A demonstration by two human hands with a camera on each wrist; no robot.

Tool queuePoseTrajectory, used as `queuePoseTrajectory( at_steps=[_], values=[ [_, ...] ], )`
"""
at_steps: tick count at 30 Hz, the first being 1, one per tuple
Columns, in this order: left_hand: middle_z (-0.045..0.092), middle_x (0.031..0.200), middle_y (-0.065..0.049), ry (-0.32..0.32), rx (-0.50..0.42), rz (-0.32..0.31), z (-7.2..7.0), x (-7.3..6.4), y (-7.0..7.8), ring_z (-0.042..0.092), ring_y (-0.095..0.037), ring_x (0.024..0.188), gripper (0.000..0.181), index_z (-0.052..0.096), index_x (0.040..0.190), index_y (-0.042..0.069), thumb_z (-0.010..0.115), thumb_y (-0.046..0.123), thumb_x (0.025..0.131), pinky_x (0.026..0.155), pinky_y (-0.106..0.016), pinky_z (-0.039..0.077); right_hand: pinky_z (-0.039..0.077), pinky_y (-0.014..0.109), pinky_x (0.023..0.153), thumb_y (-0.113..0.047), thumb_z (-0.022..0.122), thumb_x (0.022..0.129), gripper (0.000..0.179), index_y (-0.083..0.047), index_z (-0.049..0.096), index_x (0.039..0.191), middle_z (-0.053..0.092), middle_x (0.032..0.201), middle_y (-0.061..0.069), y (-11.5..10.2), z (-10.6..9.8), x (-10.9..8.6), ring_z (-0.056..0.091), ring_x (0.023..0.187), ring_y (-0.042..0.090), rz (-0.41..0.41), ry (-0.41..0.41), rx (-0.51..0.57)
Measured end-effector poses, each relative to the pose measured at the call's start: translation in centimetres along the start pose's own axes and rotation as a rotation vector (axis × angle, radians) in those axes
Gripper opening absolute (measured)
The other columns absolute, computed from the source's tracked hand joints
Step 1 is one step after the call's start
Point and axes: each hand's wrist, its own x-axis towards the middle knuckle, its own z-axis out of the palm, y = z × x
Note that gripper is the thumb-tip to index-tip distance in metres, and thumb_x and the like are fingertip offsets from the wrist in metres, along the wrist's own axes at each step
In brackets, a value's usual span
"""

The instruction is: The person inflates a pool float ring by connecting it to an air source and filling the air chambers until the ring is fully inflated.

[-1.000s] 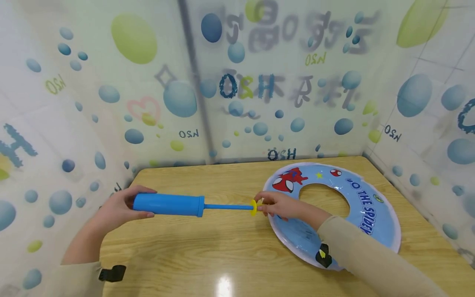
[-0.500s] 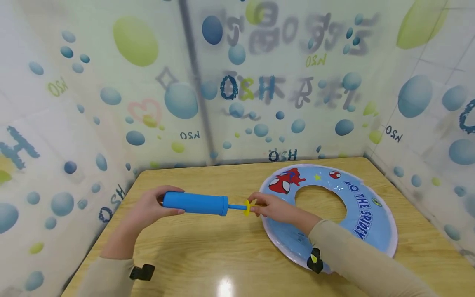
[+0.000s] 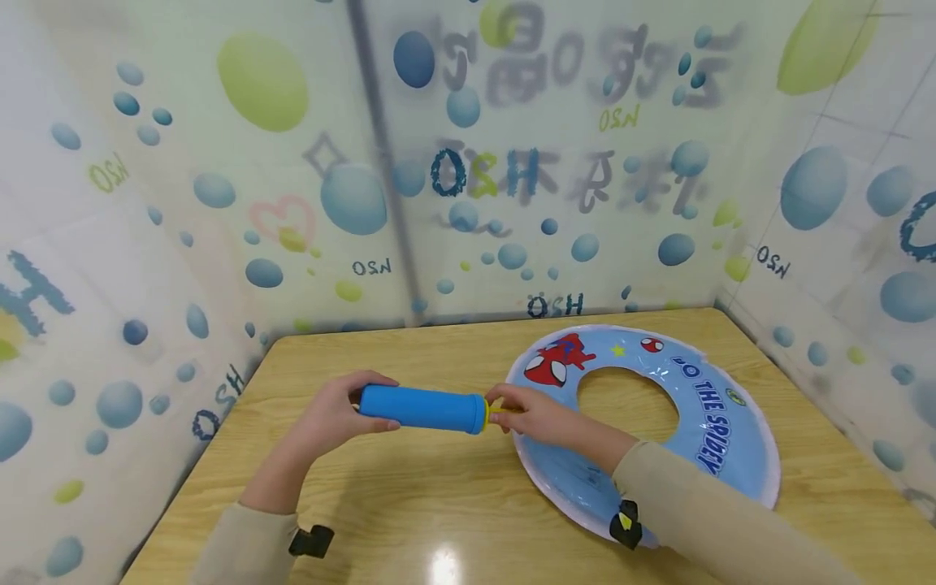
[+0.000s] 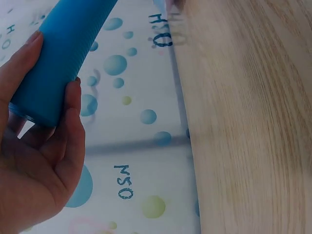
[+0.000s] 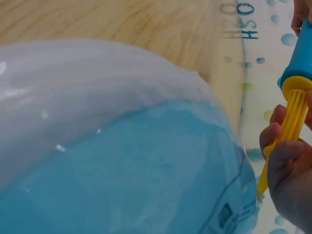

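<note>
A blue hand air pump (image 3: 424, 409) is held level above the table. My left hand (image 3: 344, 418) grips the end of its blue barrel, with fingers and thumb on either side in the left wrist view. My right hand (image 3: 537, 414) pinches the yellow nozzle (image 5: 294, 117) at the other end. In the right wrist view the nozzle's tip reaches the edge of the blue inflatable swim ring (image 3: 738, 414), which looks puffed up. The ring, printed with a red cartoon figure and lettering, lies at the right under my right forearm. No pump rod shows between barrel and yellow end.
The wooden table (image 3: 409, 520) runs back to a hanging curtain (image 3: 468, 268) printed with bubbles and letters, which also closes in the left and right sides. A black band (image 3: 313, 541) sits at the left cuff, another (image 3: 626, 524) at the right.
My left hand has moved right with the blue barrel, and the blue rod has slid fully into it. My right hand stays at the yellow end; the ring has shifted slightly left.
</note>
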Motion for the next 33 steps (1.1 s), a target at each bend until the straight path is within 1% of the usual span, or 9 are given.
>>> queuePoseTrajectory(
  at_steps=[2,6,8,15,18,21,26,30,33],
  values=[
    [0.062,0.117,-0.011,-0.012,-0.004,0.018,-0.1,-0.1,0.1,0.059,-0.025,0.092,0.051,0.067,0.118,0.012,0.086,0.029,0.075,0.076,-0.038,0.051,0.043,0.028,0.054,-0.023,0.059,0.099,0.022,-0.018,0.058,0.121,0.064,0.085,0.013,-0.1,-0.1,-0.4,0.054,0.064,0.019,0.022,0.001,0.007],
    [0.061,0.117,-0.011,-0.027,-0.007,0.066,-0.8,-0.2,0.3,0.058,-0.026,0.092,0.051,0.067,0.119,0.010,0.087,0.027,0.075,0.077,-0.039,0.050,0.037,0.024,0.041,-0.023,0.059,0.099,0.023,-0.018,0.057,0.122,0.063,0.083,0.011,0.0,-0.4,-1.3,0.043,0.047,0.016,0.057,-0.001,0.023],
    [0.061,0.117,-0.012,-0.025,-0.004,0.078,-1.3,-0.4,0.2,0.058,-0.026,0.092,0.051,0.066,0.119,0.009,0.087,0.025,0.075,0.076,-0.040,0.050,0.036,0.022,0.038,-0.023,0.059,0.099,0.024,-0.018,0.057,0.122,0.062,0.083,0.010,0.1,-0.6,-1.7,0.039,0.042,0.015,0.066,-0.002,0.026],
    [0.060,0.117,-0.015,-0.004,0.016,0.041,-3.6,-1.8,-0.6,0.058,-0.026,0.089,0.050,0.066,0.119,0.006,0.086,0.022,0.076,0.072,-0.038,0.051,0.035,0.021,0.039,-0.022,0.061,0.098,0.026,-0.018,0.057,0.124,0.063,0.089,0.019,0.6,-1.5,-2.4,0.039,0.044,0.016,0.072,-0.003,0.032],
    [0.059,0.118,-0.018,-0.005,-0.001,0.045,-4.4,-2.5,-1.2,0.057,-0.027,0.087,0.051,0.064,0.121,0.004,0.085,0.019,0.077,0.070,-0.034,0.051,0.035,0.022,0.040,-0.023,0.061,0.098,0.027,-0.017,0.057,0.124,0.063,0.090,0.019,0.9,-1.9,-2.5,0.039,0.044,0.016,0.075,-0.008,0.020],
    [0.059,0.117,-0.019,0.010,-0.007,0.058,-5.2,-3.2,-1.8,0.057,-0.026,0.085,0.050,0.064,0.121,0.002,0.084,0.014,0.077,0.067,-0.031,0.051,0.035,0.023,0.040,-0.023,0.061,0.098,0.027,-0.017,0.057,0.124,0.063,0.090,0.019,1.3,-2.0,-2.6,0.037,0.042,0.016,0.070,-0.014,0.011],
    [0.058,0.120,-0.020,0.006,-0.005,0.020,-6.5,-4.1,-2.8,0.058,-0.027,0.087,0.051,0.063,0.123,0.002,0.084,0.016,0.078,0.066,-0.031,0.052,0.035,0.023,0.041,-0.024,0.061,0.098,0.027,-0.018,0.057,0.124,0.064,0.090,0.017,2.1,-2.3,-2.8,0.036,0.042,0.015,0.070,-0.025,-0.004],
    [0.058,0.120,-0.020,0.007,0.012,0.004,-6.9,-4.7,-3.0,0.060,-0.025,0.085,0.051,0.063,0.123,0.003,0.084,0.018,0.078,0.066,-0.031,0.052,0.037,0.024,0.043,-0.025,0.061,0.098,0.028,-0.020,0.057,0.125,0.064,0.089,0.013,2.4,-2.4,-3.1,0.038,0.043,0.017,0.090,-0.032,-0.017],
    [0.059,0.120,-0.020,0.025,0.019,0.005,-6.6,-4.7,-2.8,0.060,-0.024,0.085,0.051,0.064,0.123,0.002,0.083,0.019,0.079,0.066,-0.031,0.052,0.043,0.027,0.053,-0.025,0.060,0.099,0.028,-0.018,0.057,0.126,0.064,0.089,0.012,2.3,-2.4,-2.9,0.049,0.056,0.019,0.066,-0.019,-0.035]
  ],
)
